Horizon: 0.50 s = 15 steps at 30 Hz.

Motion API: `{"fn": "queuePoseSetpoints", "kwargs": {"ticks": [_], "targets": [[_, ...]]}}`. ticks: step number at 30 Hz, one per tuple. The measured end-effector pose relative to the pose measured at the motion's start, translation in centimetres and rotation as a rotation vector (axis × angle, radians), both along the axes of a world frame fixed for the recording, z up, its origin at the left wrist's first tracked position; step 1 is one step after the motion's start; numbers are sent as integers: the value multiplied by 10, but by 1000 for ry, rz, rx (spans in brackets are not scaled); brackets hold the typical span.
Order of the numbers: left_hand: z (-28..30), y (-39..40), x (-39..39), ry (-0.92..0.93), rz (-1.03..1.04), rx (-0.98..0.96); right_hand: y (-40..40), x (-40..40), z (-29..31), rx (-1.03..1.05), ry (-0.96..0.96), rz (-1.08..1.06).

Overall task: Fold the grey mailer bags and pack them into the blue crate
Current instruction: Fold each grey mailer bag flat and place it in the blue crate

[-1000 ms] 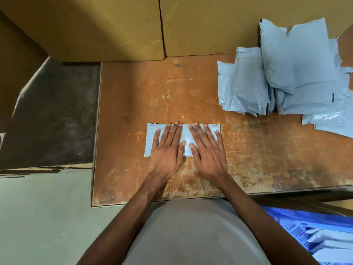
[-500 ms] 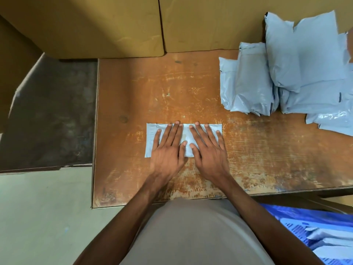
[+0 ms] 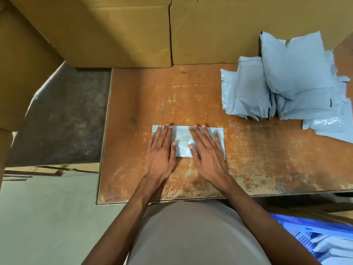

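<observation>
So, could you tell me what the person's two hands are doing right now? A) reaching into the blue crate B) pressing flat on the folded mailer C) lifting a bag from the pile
B: the left hand and right hand lie flat, fingers straight, on the folded mailer on the table.

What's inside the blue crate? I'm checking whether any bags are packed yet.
Pale folded mailer bags lie inside the blue crate. Only its corner shows; the right arm and the frame edge hide the rest.

No legible text, label or number on any bag, box or crate.
</observation>
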<state>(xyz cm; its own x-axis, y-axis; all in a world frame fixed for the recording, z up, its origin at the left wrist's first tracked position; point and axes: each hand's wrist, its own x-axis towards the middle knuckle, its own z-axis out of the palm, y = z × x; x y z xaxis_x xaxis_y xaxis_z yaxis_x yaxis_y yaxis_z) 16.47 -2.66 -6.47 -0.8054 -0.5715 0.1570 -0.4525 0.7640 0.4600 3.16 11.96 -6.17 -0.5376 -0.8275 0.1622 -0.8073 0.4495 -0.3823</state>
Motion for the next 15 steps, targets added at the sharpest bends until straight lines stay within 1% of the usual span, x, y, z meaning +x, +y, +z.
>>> {"fn": "queuePoseSetpoints", "kwargs": {"ticks": [3,7,15], "targets": [[-6,-9,6,-33,-41,16,-12,4,-6,41,-14,36],[-10,-10,6,-71,-42,7,-16,5,-13,97,15,35],[-11,-12,4,-101,-38,32,-19,4,-10,107,-11,22]]}}
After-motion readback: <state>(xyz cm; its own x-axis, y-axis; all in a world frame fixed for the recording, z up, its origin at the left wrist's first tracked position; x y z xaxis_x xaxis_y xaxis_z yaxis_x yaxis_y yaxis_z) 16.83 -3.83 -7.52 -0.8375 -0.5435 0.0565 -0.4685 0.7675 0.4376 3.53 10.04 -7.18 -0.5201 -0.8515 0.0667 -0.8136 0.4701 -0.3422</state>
